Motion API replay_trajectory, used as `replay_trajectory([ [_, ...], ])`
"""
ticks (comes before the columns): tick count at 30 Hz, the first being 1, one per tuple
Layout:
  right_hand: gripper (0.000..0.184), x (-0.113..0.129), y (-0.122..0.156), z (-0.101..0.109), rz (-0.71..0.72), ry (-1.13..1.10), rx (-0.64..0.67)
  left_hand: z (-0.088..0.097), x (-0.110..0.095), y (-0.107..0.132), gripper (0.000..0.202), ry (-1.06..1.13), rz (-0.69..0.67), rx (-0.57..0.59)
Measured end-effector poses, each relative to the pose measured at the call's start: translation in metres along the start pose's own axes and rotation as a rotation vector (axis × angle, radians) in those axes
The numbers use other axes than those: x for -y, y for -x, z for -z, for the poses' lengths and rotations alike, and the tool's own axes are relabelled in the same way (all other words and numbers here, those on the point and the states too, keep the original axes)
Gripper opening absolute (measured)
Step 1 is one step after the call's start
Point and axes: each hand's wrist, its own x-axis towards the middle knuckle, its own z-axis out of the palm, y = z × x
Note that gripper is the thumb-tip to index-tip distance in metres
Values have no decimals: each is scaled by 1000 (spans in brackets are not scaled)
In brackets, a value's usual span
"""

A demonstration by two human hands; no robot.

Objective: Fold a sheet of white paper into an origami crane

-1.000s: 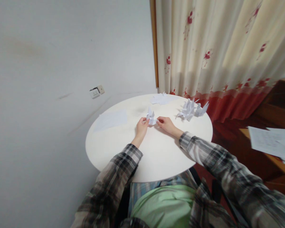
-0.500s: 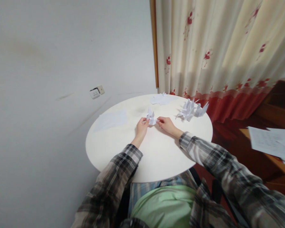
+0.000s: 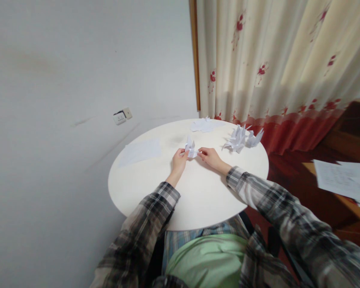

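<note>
A folded white paper crane (image 3: 191, 146) is held between my two hands above the middle of the round white table (image 3: 195, 200). My left hand (image 3: 179, 160) is closed on its left side, thumb toward me. My right hand (image 3: 209, 156) pinches a small tip on its right side. Pointed flaps of the paper stand up between the hands. The fingertips' far sides are hidden. To the right of my right hand, a cluster of folded paper cranes (image 3: 237, 139) rests on the table.
Flat white sheets (image 3: 141, 151) lie at the table's left, and more paper pieces (image 3: 204, 125) at its far edge. A wall with a socket (image 3: 119, 118) borders the left; a flowered curtain (image 3: 276, 80) hangs behind. Written papers (image 3: 342, 178) lie on furniture at right.
</note>
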Motion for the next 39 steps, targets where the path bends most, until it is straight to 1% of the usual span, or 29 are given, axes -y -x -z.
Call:
replay_trajectory([
  [14,20,3,1,2,-1,-4,-8,1,-1,2,22,15,-3,15],
  [28,22,4,2,2,-4,-9,-4,0,-3,2,21,-4,22,12],
  [39,21,4,2,2,-13,-12,-8,0,-3,3,18,33,21,29],
])
